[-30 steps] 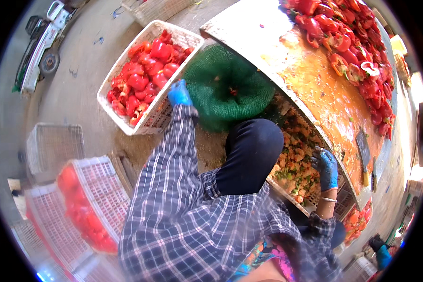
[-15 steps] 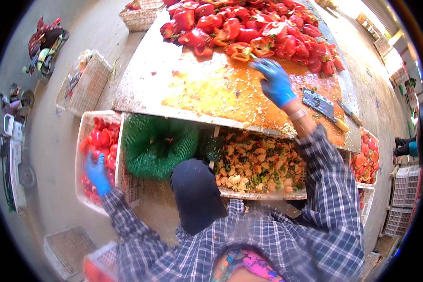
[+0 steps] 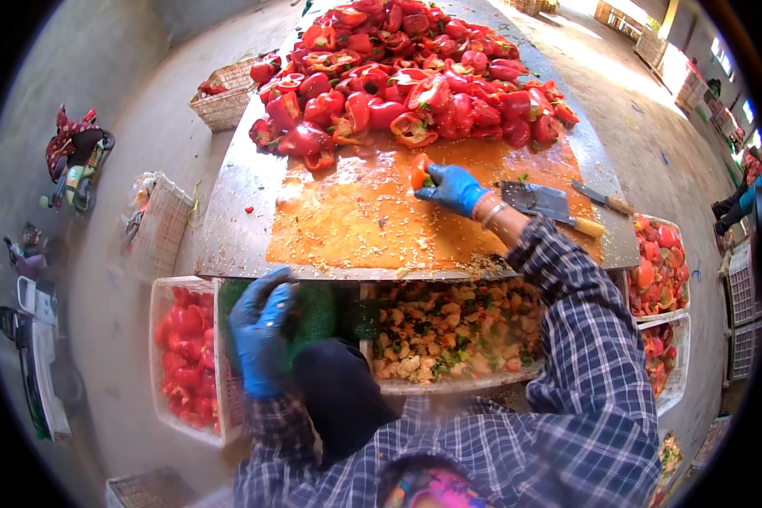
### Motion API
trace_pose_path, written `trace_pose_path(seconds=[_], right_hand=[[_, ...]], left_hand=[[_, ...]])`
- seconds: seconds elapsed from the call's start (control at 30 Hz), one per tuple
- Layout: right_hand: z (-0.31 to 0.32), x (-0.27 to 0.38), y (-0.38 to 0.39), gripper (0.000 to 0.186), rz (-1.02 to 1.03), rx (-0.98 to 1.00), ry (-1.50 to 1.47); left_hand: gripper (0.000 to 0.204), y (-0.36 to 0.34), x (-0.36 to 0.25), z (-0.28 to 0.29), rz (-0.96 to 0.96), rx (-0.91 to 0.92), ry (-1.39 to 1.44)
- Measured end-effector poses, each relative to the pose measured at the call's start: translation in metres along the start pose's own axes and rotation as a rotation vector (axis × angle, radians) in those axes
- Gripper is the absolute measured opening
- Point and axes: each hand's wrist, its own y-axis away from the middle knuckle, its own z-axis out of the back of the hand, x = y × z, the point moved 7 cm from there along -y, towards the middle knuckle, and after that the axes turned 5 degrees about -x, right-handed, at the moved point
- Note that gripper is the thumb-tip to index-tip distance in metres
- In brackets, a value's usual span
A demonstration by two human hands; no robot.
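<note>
My right hand [image 3: 457, 190], in a blue glove, is closed on a red bell pepper piece [image 3: 420, 171] above the wet, seed-strewn orange cutting board [image 3: 339, 224]. Just beyond it lies a large heap of halved red bell peppers [image 3: 398, 76]. Right of that hand a cleaver [image 3: 538, 201] with a wooden handle rests on the board, and a knife [image 3: 601, 196] lies near the table's right edge. My left hand [image 3: 264, 334], also blue-gloved, is raised by the table's front edge. Its fingers are loosely bent and apart, with nothing seen in them.
On the left stands a white crate [image 3: 154, 356] of red peppers. Below the table edge are a green mesh sack [image 3: 313, 313] and a tray of pepper cores [image 3: 457, 330]. Pepper crates [image 3: 660, 262] stand at the right. A motor scooter [image 3: 80, 173] is parked far left.
My left hand has moved from over the left pepper crate to the table's front edge. The right hand has come back from the heap toward me and now holds a pepper piece.
</note>
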Motion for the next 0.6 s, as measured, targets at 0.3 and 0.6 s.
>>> trace_pose_path(seconds=[0.3,0.6], right_hand=[[0.042,0.099,0.163,0.03,-0.018,0.222,-0.361],[0.007,0.04,0.235,0.02,-0.306,0.124,-0.898]], left_hand=[[0.059,0.064,0.049,-0.21,0.346,0.541,0.543],[0.036,0.094,0.12,-0.244,0.533,0.644,0.573]])
